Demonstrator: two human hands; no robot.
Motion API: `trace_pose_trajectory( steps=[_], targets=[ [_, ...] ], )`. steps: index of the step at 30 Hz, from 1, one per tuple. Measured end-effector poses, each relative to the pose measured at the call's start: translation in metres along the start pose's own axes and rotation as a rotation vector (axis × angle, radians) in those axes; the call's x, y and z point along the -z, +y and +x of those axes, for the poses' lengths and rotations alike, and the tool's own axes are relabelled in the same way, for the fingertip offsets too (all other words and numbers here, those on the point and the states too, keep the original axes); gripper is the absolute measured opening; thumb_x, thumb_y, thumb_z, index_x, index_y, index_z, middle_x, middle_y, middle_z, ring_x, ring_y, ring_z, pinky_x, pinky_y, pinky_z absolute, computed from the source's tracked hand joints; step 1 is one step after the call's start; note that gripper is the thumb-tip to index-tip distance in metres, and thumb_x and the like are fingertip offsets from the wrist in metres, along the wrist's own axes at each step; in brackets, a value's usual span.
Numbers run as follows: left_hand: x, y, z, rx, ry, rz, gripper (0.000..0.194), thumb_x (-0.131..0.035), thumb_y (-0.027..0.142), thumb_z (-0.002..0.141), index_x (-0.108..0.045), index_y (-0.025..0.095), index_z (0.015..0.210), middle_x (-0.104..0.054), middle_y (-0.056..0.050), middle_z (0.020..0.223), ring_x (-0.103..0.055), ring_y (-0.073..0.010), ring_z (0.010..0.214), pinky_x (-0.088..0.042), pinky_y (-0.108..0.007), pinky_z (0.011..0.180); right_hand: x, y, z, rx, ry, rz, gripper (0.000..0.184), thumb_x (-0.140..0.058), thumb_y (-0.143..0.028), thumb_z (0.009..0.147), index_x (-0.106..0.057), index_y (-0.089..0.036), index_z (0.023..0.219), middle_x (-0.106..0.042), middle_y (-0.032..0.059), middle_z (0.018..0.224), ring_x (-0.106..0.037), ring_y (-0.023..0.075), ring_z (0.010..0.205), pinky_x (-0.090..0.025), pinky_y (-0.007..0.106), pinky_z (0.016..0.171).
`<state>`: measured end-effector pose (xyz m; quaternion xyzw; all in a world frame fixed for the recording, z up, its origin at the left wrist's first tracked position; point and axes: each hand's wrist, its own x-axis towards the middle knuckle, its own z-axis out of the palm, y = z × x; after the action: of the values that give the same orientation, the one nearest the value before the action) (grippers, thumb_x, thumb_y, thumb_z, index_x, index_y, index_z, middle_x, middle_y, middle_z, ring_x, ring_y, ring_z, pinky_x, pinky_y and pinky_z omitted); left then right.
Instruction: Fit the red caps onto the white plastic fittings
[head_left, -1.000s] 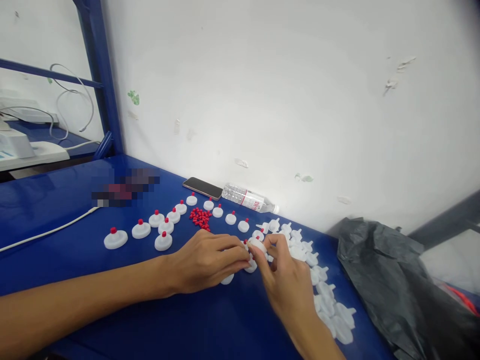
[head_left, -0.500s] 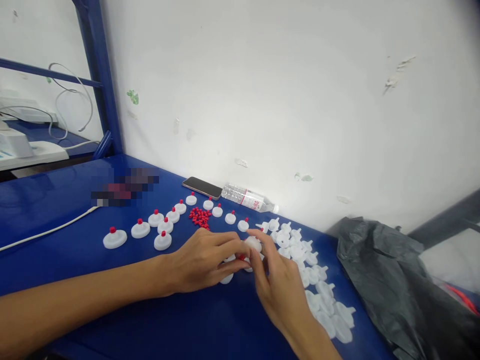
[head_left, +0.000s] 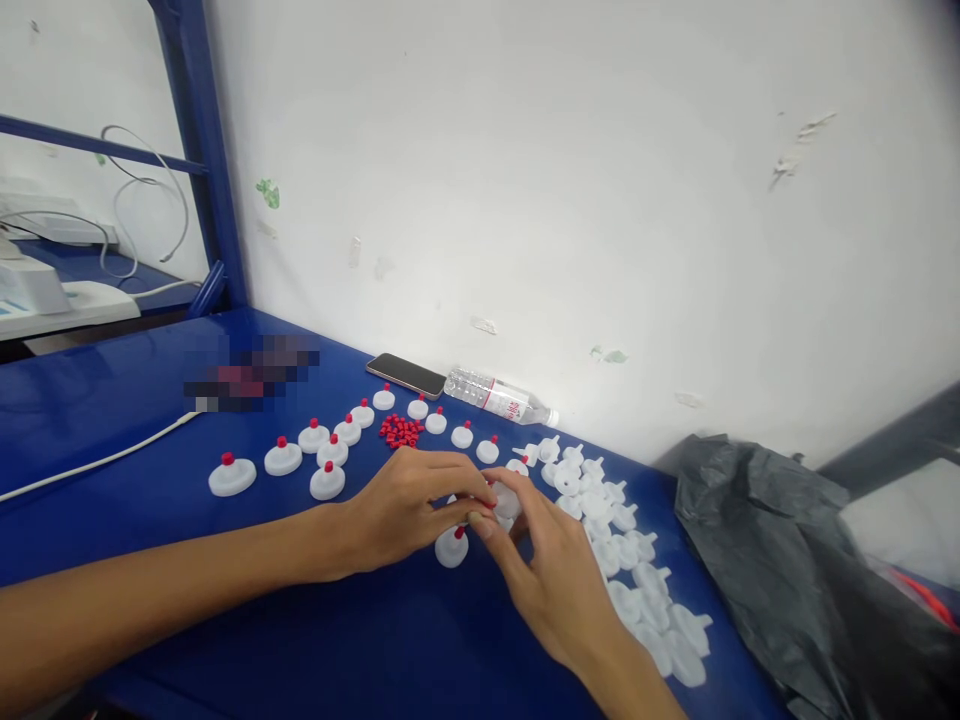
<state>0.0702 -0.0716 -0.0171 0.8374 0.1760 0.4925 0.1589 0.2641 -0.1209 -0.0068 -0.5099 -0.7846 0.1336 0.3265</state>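
My left hand (head_left: 409, 510) and my right hand (head_left: 547, 570) meet over the blue table (head_left: 300, 620), fingers pinched together around a white plastic cap (head_left: 506, 497). Just below the fingers stands a white cap with a red plug (head_left: 451, 547). A small heap of red plugs (head_left: 400, 431) lies beyond my left hand. To the left, several finished white caps with red plugs (head_left: 283, 457) stand in rows. To the right, a spread of plain white caps (head_left: 637, 580) runs along the table.
A phone (head_left: 405, 375) and a lying water bottle (head_left: 499, 397) rest against the white wall. A white cable (head_left: 97, 462) crosses the table at left. A crumpled black plastic bag (head_left: 795, 570) sits at the right. A blue frame post (head_left: 202, 150) rises at back left.
Both hands have shifted slightly toward me and closer together. A white cap with a red plug now shows on the table below my fingers.
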Motion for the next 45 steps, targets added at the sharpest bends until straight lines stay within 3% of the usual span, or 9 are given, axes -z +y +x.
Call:
trace_pose_trajectory(
  steps=[5,12,15,18,23,31,35,41,45],
  targets=[
    [0.0,0.0,-0.001,-0.06,-0.028,0.044,0.017,-0.059,0.012,0.094,-0.07,0.019,0.105,-0.076,-0.006,0.094,-0.071,-0.0123,0.079,-0.056,-0.02,0.068,0.005,-0.001,-0.001,0.017,-0.007,0.029,0.034,-0.048,-0.045,0.099,-0.058,-0.029,0.127,-0.073,0.001,0.105,-0.066,0.0149,0.063,-0.056,0.033,0.064],
    [0.009,0.019,0.004,0.002,0.015,0.142,0.029,-0.054,0.015,0.09,-0.061,0.019,0.118,-0.068,-0.009,0.108,-0.066,-0.019,0.095,-0.059,-0.03,0.075,0.004,-0.001,0.002,0.103,0.12,0.045,0.026,-0.057,-0.032,0.089,-0.062,-0.025,0.114,-0.073,-0.0015,0.092,-0.061,0.0117,0.049,-0.054,0.028,0.049],
    [0.013,0.023,0.004,0.042,-0.108,0.133,0.05,-0.062,0.039,0.089,-0.052,0.021,0.135,-0.056,-0.014,0.135,-0.059,-0.0283,0.12,-0.056,-0.043,0.096,0.003,-0.002,0.001,0.185,0.127,0.012,0.028,-0.058,-0.026,0.083,-0.062,-0.023,0.111,-0.075,0.0003,0.095,-0.062,0.0112,0.047,-0.055,0.028,0.05],
    [0.013,0.021,0.0,0.078,-0.273,0.087,0.069,-0.06,0.05,0.091,-0.034,0.027,0.15,-0.049,-0.013,0.149,-0.052,-0.0295,0.132,-0.05,-0.046,0.106,0.002,-0.002,-0.001,0.319,0.143,-0.049,0.034,-0.06,-0.024,0.079,-0.061,-0.019,0.113,-0.076,0.0014,0.088,-0.061,0.0118,0.045,-0.055,0.028,0.05],
    [0.01,0.017,0.0,0.11,-0.34,-0.019,0.053,-0.058,0.044,0.094,-0.044,0.025,0.142,-0.064,-0.009,0.131,-0.06,-0.0245,0.121,-0.048,-0.041,0.107,0.001,-0.002,-0.002,0.412,0.148,-0.097,0.038,-0.055,-0.02,0.079,-0.062,-0.017,0.116,-0.077,0.0041,0.093,-0.067,0.013,0.054,-0.057,0.026,0.055],
    [0.009,0.018,0.006,0.075,-0.308,-0.093,0.044,-0.058,0.038,0.095,-0.049,0.022,0.135,-0.065,-0.009,0.126,-0.061,-0.0222,0.116,-0.051,-0.037,0.104,0.002,-0.003,-0.002,0.441,0.172,-0.145,0.039,-0.056,-0.017,0.077,-0.061,-0.018,0.116,-0.076,0.0015,0.091,-0.067,0.0117,0.055,-0.056,0.024,0.057],
    [0.01,0.019,0.006,0.068,-0.301,-0.06,0.043,-0.059,0.03,0.094,-0.049,0.022,0.135,-0.065,-0.008,0.125,-0.061,-0.0204,0.114,-0.05,-0.036,0.104,0.003,-0.007,-0.001,0.421,0.116,-0.166,0.025,-0.054,-0.016,0.079,-0.065,-0.022,0.102,-0.077,0.002,0.093,-0.07,0.0146,0.063,-0.055,0.024,0.058],
    [0.01,0.015,0.006,-0.049,-0.196,0.127,0.033,-0.047,0.02,0.097,-0.053,0.016,0.129,-0.066,-0.011,0.124,-0.057,-0.0232,0.119,-0.044,-0.045,0.111,0.007,0.001,0.002,0.426,0.138,-0.29,0.015,-0.054,-0.03,0.097,-0.066,-0.021,0.101,-0.074,0.0033,0.085,-0.065,0.0136,0.054,-0.051,0.025,0.053],
    [0.008,0.005,0.004,0.063,-0.15,0.391,0.031,-0.044,0.01,0.094,-0.057,0.016,0.122,-0.066,-0.01,0.119,-0.051,-0.0256,0.123,-0.043,-0.048,0.11,0.016,0.011,0.007,0.352,0.162,-0.399,0.028,-0.043,-0.04,0.105,-0.065,-0.022,0.103,-0.074,0.0009,0.086,-0.064,0.012,0.054,-0.047,0.024,0.054]
  ],
)
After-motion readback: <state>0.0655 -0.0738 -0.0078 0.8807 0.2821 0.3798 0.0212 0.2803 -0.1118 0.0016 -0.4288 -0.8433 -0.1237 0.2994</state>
